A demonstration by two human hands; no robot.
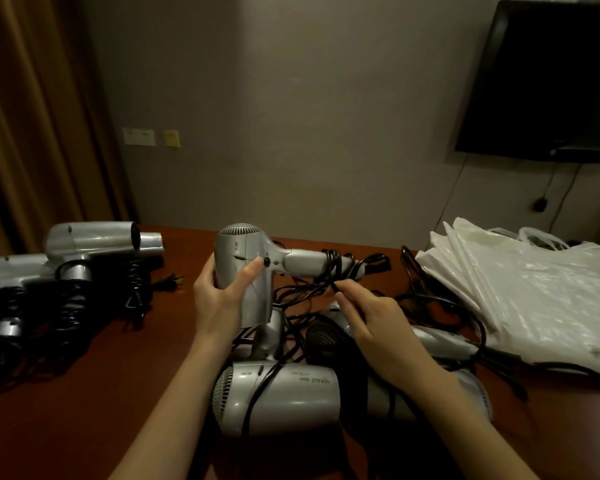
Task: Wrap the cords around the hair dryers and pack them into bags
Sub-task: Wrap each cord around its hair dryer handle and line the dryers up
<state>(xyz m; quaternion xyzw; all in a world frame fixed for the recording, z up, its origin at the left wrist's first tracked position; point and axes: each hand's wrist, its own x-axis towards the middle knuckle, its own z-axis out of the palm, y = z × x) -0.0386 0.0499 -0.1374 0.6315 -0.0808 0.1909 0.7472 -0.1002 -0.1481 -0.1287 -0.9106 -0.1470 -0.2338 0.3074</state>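
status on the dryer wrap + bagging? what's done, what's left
Done: the dryers at left look cord-wrapped, none visibly bagged. In hand: left hand grips a held dryer while the right hand pinches its cord, a few loops on the handle. Left: loose dryers in front, tangled cords, and the white bags still stacked at right.

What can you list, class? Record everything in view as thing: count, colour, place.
Held dryer: one, silver, raised at centre.
Cord: one, black, partly wound on its handle.
Loose dryers: at least three, silver, on the table in front.
Wrapped dryers: about three, silver, left.
Bags: a stack, white, right.
Table: one, reddish-brown.
TV: one, black, wall.
Curtain: one, brown, left.
Left hand: grips held dryer.
Right hand: pinches cord.
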